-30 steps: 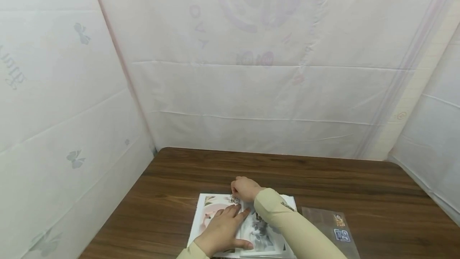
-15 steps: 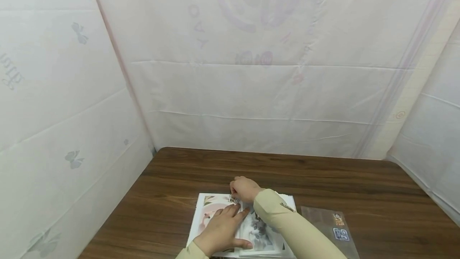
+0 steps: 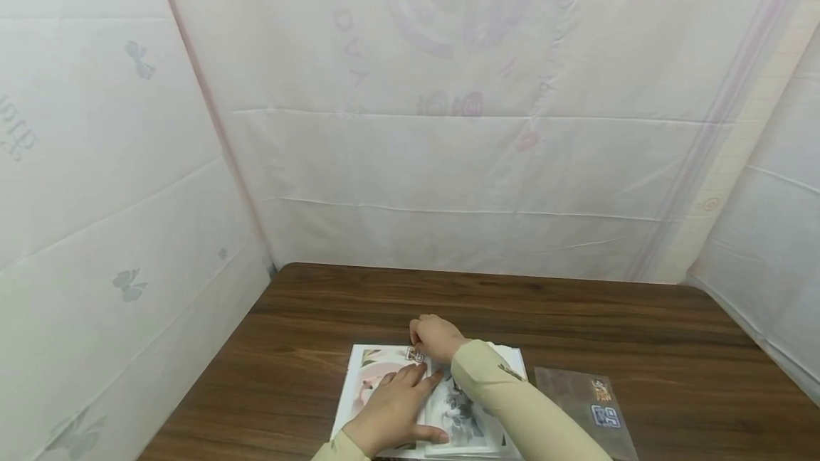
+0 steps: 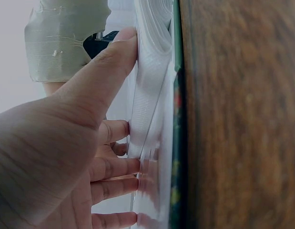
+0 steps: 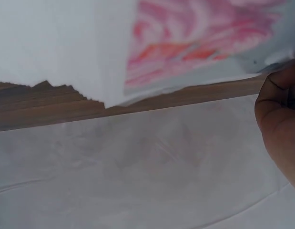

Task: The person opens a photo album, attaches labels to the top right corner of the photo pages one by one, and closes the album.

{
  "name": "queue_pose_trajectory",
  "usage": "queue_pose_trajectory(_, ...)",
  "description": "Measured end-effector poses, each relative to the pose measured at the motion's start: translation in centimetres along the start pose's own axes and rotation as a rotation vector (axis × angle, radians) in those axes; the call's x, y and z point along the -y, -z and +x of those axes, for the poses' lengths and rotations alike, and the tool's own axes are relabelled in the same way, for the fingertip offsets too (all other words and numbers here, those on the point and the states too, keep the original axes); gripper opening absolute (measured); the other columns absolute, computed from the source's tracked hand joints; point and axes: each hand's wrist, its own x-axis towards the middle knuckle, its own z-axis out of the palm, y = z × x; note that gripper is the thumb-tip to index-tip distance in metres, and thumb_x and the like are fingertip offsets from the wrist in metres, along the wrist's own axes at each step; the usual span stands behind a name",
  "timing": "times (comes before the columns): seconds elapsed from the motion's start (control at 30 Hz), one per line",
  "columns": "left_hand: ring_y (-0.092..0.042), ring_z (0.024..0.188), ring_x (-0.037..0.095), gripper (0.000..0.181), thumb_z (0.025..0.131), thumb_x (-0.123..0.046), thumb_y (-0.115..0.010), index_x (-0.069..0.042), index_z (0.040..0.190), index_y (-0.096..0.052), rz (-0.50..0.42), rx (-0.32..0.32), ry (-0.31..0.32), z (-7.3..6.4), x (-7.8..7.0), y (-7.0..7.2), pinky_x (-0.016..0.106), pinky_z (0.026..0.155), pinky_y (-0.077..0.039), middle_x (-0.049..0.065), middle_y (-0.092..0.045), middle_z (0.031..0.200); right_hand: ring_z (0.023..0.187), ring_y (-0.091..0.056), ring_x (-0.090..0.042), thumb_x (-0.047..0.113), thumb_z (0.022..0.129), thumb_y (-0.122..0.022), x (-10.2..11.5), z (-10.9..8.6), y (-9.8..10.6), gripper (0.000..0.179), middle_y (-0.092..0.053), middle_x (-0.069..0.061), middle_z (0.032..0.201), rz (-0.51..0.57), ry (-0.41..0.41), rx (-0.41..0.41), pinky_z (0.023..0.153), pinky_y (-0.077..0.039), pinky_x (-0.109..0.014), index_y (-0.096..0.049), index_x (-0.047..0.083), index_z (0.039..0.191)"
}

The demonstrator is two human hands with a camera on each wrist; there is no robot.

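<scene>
An open book (image 3: 346,393) with white pages lies at the table's near side. Its left page has a pink picture, its right a grey kitten picture (image 3: 456,415). My left hand (image 3: 396,407) presses on the pages across the middle, fingers spread. In the left wrist view its fingertips touch a stack of pages (image 4: 152,90) above a dark green cover (image 4: 177,148). Reaching across, my right hand (image 3: 438,338) is curled at the book's top edge near the middle. The right wrist view shows its fingers (image 5: 276,102) pinching a page's edge; that page (image 5: 52,43) has a ragged torn border.
A clear plastic sleeve (image 3: 566,393) with small printed emblems lies right of the book on the brown wooden table (image 3: 307,311). White printed cloth (image 3: 397,169) hangs behind the table and along both sides.
</scene>
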Motion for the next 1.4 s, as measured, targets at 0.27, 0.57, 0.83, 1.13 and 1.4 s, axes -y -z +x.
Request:
queue_pose_trajectory(0.27,-0.046,0.121,0.026,0.089,0.064,-0.076,-0.049,-0.02,0.133,-0.045,-0.012,-0.005,-0.001,0.1,0.2,-0.1,0.047,0.088,-0.044,0.01,-0.047,0.134,0.069,-0.047,-0.008,0.017,0.081,-0.065,0.2,0.0,0.0,0.011,-0.051,0.007,0.073,0.009,-0.014,-0.018,0.062,-0.042,-0.018,-0.056,0.018,0.074)
queue_pose_trajectory(0.57,-0.047,0.12,0.025,0.089,0.064,-0.076,-0.048,-0.022,0.134,-0.043,-0.002,0.003,-0.01,0.1,0.2,0.0,0.046,0.087,-0.045,0.01,-0.047,0.133,0.071,-0.049,-0.008,0.016,0.081,-0.064,0.2,-0.1,0.0,0.007,-0.053,0.006,0.077,-0.004,-0.01,-0.01,0.063,-0.043,-0.018,-0.058,0.017,0.078)
queue_pose_trajectory(0.83,-0.048,0.119,0.028,0.089,0.064,-0.075,-0.048,-0.02,0.134,-0.044,-0.013,-0.008,-0.025,0.3,0.4,-0.4,0.047,0.086,-0.045,0.013,-0.047,0.134,0.067,-0.043,-0.005,0.023,0.08,-0.067,0.1,-0.7,0.7,0.009,-0.049,0.008,0.075,0.043,0.007,0.029,0.061,-0.04,-0.017,-0.059,0.018,0.079)
queue_pose_trajectory(1.13,-0.051,0.115,0.027,0.09,0.062,-0.077,-0.047,-0.02,0.133,-0.045,-0.004,-0.009,-0.021,0.4,0.8,-0.5,0.046,0.085,-0.045,0.011,-0.051,0.129,0.071,-0.044,-0.003,0.027,0.083,-0.063,-0.4,-1.0,0.8,0.008,-0.054,0.008,0.082,0.081,0.026,0.048,0.064,-0.042,-0.017,-0.061,0.02,0.086)
queue_pose_trajectory(1.4,-0.051,0.114,0.028,0.09,0.063,-0.077,-0.046,-0.019,0.132,-0.046,-0.008,-0.021,-0.039,0.4,0.7,-0.3,0.047,0.084,-0.046,0.011,-0.052,0.128,0.077,-0.05,-0.004,0.029,0.083,-0.062,-0.7,-1.6,1.1,0.014,-0.057,0.006,0.09,0.097,0.021,0.034,0.07,-0.046,-0.02,-0.061,0.019,0.093)
